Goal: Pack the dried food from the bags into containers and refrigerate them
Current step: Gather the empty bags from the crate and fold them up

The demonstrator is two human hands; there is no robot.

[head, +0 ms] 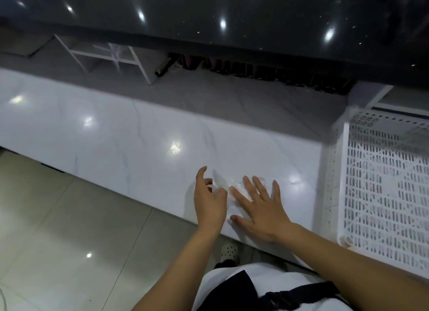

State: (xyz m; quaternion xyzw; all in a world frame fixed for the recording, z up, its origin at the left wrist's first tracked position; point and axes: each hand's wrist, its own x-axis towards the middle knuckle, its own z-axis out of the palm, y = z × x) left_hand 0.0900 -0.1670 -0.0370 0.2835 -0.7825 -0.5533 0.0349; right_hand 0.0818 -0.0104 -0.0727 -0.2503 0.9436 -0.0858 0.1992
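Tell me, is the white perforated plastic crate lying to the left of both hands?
No, the white perforated plastic crate lies right of the right hand.

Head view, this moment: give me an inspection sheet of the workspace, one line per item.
Surface: glossy white marble-look counter, light glare.
Job's things: one clear plastic bag lying flat; no containers or dried food seen.
Clutter: white perforated crate at right.
Grips: right hand flat on the bag, fingers spread; left hand fingers at the bag's left edge, hold unclear.
Cables: nothing seen.
Surroundings: dark speckled upper surface, white frame, tiled floor.
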